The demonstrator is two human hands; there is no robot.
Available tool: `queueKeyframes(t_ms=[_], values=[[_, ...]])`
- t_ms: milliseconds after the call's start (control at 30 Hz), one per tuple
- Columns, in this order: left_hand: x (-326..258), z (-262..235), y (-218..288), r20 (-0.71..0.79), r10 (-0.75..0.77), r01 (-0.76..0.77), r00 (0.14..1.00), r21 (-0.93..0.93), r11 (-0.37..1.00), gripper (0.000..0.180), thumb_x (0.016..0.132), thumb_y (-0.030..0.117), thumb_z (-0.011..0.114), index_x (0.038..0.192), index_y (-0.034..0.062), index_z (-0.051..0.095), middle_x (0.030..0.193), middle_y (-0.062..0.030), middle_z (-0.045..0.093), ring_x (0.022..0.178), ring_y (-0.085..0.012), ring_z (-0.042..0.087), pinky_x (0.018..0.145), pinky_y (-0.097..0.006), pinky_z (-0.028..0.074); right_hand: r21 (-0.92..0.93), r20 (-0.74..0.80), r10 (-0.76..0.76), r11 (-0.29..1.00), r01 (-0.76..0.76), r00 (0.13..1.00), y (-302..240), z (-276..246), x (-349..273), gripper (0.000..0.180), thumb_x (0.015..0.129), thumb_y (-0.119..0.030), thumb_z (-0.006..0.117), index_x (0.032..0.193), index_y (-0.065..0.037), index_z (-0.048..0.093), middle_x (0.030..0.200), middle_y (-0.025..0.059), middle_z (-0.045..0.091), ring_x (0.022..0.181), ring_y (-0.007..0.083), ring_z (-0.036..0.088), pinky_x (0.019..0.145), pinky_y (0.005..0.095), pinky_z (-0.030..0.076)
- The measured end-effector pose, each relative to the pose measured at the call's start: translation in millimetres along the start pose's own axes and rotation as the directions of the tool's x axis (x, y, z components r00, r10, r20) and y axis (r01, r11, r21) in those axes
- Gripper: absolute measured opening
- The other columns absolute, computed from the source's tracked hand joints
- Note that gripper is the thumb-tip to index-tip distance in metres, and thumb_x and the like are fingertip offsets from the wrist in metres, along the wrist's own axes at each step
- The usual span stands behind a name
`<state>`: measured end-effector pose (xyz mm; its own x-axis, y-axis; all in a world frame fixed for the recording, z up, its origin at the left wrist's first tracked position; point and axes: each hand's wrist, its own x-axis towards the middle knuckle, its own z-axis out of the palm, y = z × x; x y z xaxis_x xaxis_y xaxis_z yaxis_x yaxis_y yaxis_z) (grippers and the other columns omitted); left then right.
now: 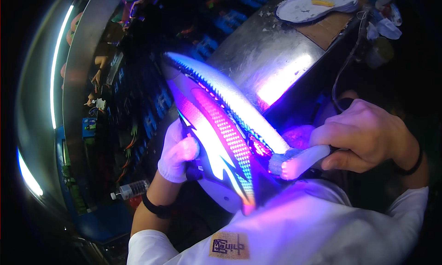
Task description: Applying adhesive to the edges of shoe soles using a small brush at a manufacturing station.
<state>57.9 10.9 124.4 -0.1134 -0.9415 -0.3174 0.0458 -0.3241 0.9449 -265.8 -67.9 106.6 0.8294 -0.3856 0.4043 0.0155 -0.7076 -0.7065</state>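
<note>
A sneaker (225, 136) in pink, white and blue is held on its side in front of my chest, lit violet. My left hand (177, 150), in a white glove, grips it from the left; the fingers behind it are hidden. My bare right hand (363, 134) is closed round the pale handle of a brush (306, 161). The brush's bristles lie against or very close to the sneaker's lower right edge; glare makes contact hard to tell.
Beyond the sneaker is a metal work surface (248, 46) with a bright violet reflection. On it sit cardboard (324, 32) and a shoe-shaped dish (294, 14) of white substance with a yellow piece (322, 2). A cable (343, 72) hangs at right; a plastic bottle (131, 190) lies at left.
</note>
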Motion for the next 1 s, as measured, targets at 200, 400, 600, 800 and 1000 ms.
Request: queueKeyframes(t_ms=[200,400,600,800,1000], values=[[-26.2,19.3,-13.7,-0.072,-0.091,0.066,0.993,-0.297,0.953,0.077,0.082,0.051,0.068,0.129,-0.0042,0.043,0.117,-0.0138,0.059,0.105,-0.0232,0.062,0.090,-0.035,0.051,-0.197,0.054,-0.073,0.977,0.082,0.996,0.0,-20.3,8.5,0.037,0.085,-0.042,0.067,0.081,-0.006,0.060,0.061,0.0042,0.051,0.048,0.0213,0.054,0.041,0.0328,0.040],[-44.9,48.6,-27.3,0.030,-0.278,0.250,0.960,-0.542,0.802,0.079,0.092,0.061,0.041,0.142,0.0011,0.032,0.137,-0.0193,0.047,0.124,-0.0315,0.050,0.106,-0.045,0.038,-0.317,-0.006,-0.228,0.924,0.215,0.974,-0.7,-33.4,25.9,0.045,0.082,-0.050,0.067,0.075,-0.006,0.060,0.056,0.0023,0.040,0.041,0.0191,0.045,0.037,0.0324,0.032],[-49.5,66.5,-32.0,0.142,-0.287,0.302,0.947,-0.693,0.654,0.072,0.094,0.055,0.044,0.142,0.0023,0.034,0.137,-0.0191,0.047,0.126,-0.0314,0.048,0.108,-0.048,0.037,-0.422,0.010,-0.382,0.836,0.350,0.924,-1.1,-42.7,36.6,0.049,0.080,-0.054,0.067,0.071,-0.007,0.057,0.054,0.0001,0.034,0.039,0.0165,0.038,0.037,0.0307,0.026],[-43.6,71.9,-46.3,0.266,-0.250,0.363,0.931,-0.750,0.553,0.069,0.094,0.050,0.046,0.143,0.0025,0.033,0.139,-0.0212,0.045,0.128,-0.0340,0.046,0.109,-0.049,0.035,-0.534,0.111,-0.575,0.653,0.537,0.810,10.3,-50.6,40.7,0.053,0.082,-0.057,0.063,0.071,-0.006,0.055,0.056,-0.0007,0.034,0.040,0.0154,0.033,0.039,0.0301,0.021],[-37.6,73.5,-55.2,0.303,-0.245,0.389,0.921,-0.751,0.533,0.070,0.093,0.050,0.049,0.142,0.0031,0.034,0.139,-0.0203,0.046,0.127,-0.0330,0.047,0.108,-0.048,0.037,-0.575,-0.005,-0.558,0.681,0.454,0.830,16.8,-44.7,41.6,0.051,0.081,-0.054,0.065,0.073,-0.005,0.056,0.058,0.0003,0.033,0.042,0.0165,0.035,0.038,0.0304,0.024]])
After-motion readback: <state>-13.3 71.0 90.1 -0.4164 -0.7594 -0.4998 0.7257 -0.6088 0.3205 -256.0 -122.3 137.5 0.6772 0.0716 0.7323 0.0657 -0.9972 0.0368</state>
